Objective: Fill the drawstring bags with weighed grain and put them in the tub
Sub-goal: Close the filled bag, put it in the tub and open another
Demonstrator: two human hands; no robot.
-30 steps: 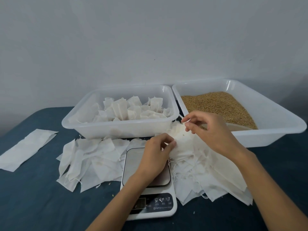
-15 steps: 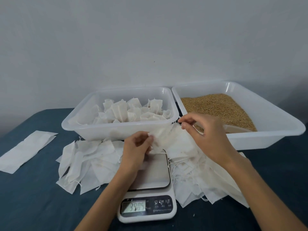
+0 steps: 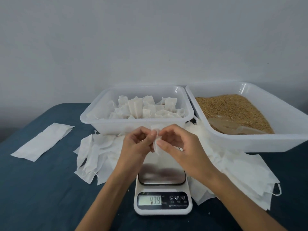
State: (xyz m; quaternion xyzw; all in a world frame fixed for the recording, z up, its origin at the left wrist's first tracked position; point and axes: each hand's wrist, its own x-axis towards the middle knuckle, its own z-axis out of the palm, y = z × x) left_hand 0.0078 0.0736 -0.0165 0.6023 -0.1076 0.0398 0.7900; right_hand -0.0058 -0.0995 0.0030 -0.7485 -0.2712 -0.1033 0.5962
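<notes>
Both hands meet above the scale (image 3: 162, 185): the left hand (image 3: 138, 144) and the right hand (image 3: 176, 145) each pinch the top edge of one empty drawstring bag (image 3: 157, 140) between thumb and fingertips, the bag hanging limp between them just over the steel platform. The step in hand looks to be working the bag's mouth open before any grain goes in. Just to the right, far side, the grain tub (image 3: 250, 144) holds the golden grain (image 3: 230, 107), with what seems a clear scoop half sunk at its near edge. To the left of it, the tub of filled bags (image 3: 93, 117) already holds many upright bags. Loose empty bags lie in a left heap (image 3: 95, 155) and a right heap (image 3: 236, 172) either side of the scale, on the dark blue cloth. The next move calls for spreading the thin fabric layers apart, then keeping the mouth wide with one hand while the other fetches grain; the display shows a reading, so it may want zeroing first.
</notes>
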